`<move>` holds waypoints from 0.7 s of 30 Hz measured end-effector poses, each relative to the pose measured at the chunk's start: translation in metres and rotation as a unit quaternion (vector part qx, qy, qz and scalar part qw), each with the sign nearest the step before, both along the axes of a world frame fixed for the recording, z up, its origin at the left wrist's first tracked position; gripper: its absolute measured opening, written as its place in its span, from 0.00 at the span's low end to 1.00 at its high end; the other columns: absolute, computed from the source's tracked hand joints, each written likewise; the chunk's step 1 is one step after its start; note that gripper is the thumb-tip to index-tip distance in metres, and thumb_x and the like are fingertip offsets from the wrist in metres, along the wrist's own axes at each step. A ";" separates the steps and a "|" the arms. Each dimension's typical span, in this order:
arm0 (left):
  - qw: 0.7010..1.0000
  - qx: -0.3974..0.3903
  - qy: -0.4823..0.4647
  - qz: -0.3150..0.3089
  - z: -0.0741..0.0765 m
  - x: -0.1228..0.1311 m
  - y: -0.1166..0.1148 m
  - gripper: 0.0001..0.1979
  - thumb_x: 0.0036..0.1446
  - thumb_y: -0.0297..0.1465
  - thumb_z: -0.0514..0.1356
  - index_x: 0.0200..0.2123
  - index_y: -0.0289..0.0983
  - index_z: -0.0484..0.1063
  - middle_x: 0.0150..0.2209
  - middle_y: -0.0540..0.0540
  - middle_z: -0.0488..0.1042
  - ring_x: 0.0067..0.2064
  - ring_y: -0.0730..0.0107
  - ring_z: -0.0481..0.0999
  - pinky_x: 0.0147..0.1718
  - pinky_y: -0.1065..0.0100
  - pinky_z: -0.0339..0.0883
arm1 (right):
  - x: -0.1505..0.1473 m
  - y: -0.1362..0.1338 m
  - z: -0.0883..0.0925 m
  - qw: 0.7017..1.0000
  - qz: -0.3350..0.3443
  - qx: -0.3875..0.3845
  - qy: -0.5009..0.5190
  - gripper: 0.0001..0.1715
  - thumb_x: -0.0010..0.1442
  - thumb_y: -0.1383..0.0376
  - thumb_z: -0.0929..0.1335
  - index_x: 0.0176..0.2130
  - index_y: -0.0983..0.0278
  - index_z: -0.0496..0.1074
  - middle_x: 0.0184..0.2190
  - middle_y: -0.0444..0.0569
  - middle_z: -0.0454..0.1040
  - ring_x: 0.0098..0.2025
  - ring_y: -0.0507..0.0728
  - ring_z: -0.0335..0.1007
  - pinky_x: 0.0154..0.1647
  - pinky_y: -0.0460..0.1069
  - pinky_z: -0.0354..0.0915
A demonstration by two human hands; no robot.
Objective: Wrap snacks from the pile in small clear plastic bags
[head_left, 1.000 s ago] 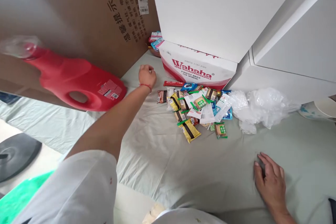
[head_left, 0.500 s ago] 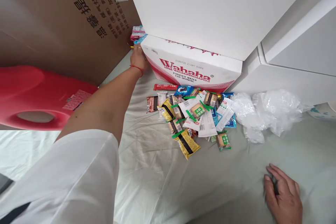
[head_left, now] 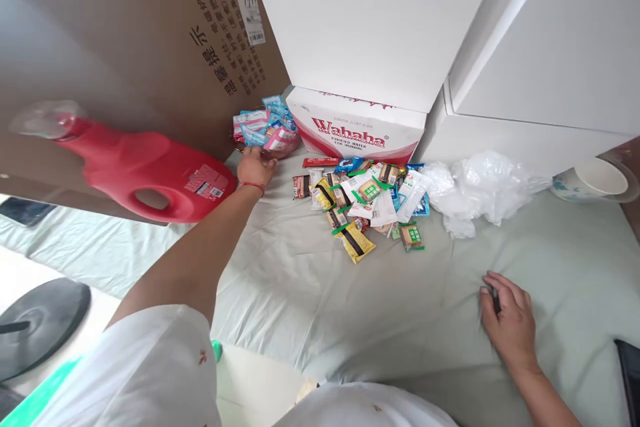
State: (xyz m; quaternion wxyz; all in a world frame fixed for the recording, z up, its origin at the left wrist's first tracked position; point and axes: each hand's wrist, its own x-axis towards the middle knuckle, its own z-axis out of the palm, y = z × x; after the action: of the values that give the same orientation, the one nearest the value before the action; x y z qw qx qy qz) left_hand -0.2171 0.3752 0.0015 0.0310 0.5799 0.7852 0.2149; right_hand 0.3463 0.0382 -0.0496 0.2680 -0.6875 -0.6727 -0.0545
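At the back left, my left hand (head_left: 256, 168) reaches to a pink, basket-like container (head_left: 286, 145) piled with blue and pink packets (head_left: 260, 125). Its fingers are closed at the container's near edge, partly hidden from me. My right hand (head_left: 510, 320) rests on the pale green sheet (head_left: 410, 320), loosely curved with the thumb apart and nothing visible in it. Between the hands lies a heap of small wrapped snacks (head_left: 370, 193), with yellow, white, blue and green-edged wrappers.
A white Wahaha carton (head_left: 350, 127) stands behind the snacks, against white cabinets (head_left: 360, 20). Crumpled clear plastic (head_left: 485, 187) and a paper bowl (head_left: 600, 180) lie right. A red jug (head_left: 165, 177) leans by a large brown carton (head_left: 150, 47) on the left.
The packet container has come out from beside the Wahaha carton toward me with my left hand, showing far more packets. My view has shifted back; the right hand stays on the sheet.
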 end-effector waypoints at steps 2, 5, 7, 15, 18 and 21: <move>1.000 -0.002 0.011 -0.024 0.004 0.001 -0.014 0.11 0.59 0.33 0.61 0.43 0.33 0.74 0.49 0.37 0.75 0.49 0.55 0.75 0.52 0.57 0.66 | 0.001 -0.001 -0.002 1.000 0.001 0.003 0.011 0.14 0.67 0.61 0.63 0.44 0.64 0.75 0.48 0.59 0.78 0.50 0.66 0.72 0.53 0.62 0.68; 0.998 0.005 0.035 -0.053 0.009 0.011 -0.040 0.12 0.61 0.33 0.57 0.43 0.34 0.75 0.48 0.37 0.76 0.51 0.52 0.74 0.51 0.56 0.67 | 0.002 -0.003 -0.004 0.999 0.000 0.008 0.031 0.13 0.67 0.63 0.63 0.43 0.63 0.76 0.48 0.57 0.79 0.49 0.65 0.71 0.53 0.61 0.69; 0.995 0.017 0.061 -0.072 0.012 0.018 -0.062 0.14 0.63 0.34 0.55 0.44 0.33 0.76 0.48 0.36 0.76 0.50 0.51 0.75 0.49 0.56 0.67 | 0.002 -0.003 -0.006 0.999 -0.001 0.011 0.043 0.12 0.67 0.64 0.63 0.43 0.63 0.76 0.48 0.57 0.79 0.49 0.64 0.71 0.53 0.60 0.69; 0.973 0.126 0.057 -0.186 0.056 0.036 -0.162 0.13 0.64 0.39 0.57 0.40 0.38 0.76 0.43 0.38 0.78 0.47 0.53 0.78 0.42 0.60 0.69 | 0.002 -0.004 -0.011 0.997 -0.009 0.012 0.075 0.11 0.65 0.67 0.63 0.42 0.61 0.75 0.48 0.55 0.79 0.49 0.64 0.71 0.51 0.59 0.70; 0.952 0.196 -0.083 -0.219 0.090 0.062 -0.190 0.11 0.57 0.40 0.67 0.36 0.39 0.76 0.35 0.46 0.76 0.33 0.65 0.77 0.35 0.65 0.70 | 0.002 -0.004 -0.013 0.996 -0.011 0.009 0.087 0.12 0.65 0.66 0.63 0.42 0.62 0.75 0.48 0.56 0.79 0.49 0.64 0.70 0.52 0.60 0.70; 0.871 0.234 -0.382 -0.203 0.119 0.103 -0.200 0.15 0.50 0.38 0.73 0.36 0.39 0.73 0.29 0.53 0.73 0.23 0.77 0.71 0.21 0.73 0.62 | 0.003 -0.003 -0.015 0.995 -0.007 0.009 0.103 0.12 0.65 0.67 0.63 0.41 0.62 0.76 0.47 0.57 0.79 0.48 0.64 0.71 0.52 0.61 0.70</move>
State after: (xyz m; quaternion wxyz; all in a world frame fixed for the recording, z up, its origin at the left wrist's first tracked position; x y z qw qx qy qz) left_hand -0.1138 0.1752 0.1209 0.2344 0.5893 0.5043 0.5861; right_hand 0.3489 0.0348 -0.0650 0.3417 -0.6918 -0.6361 0.0083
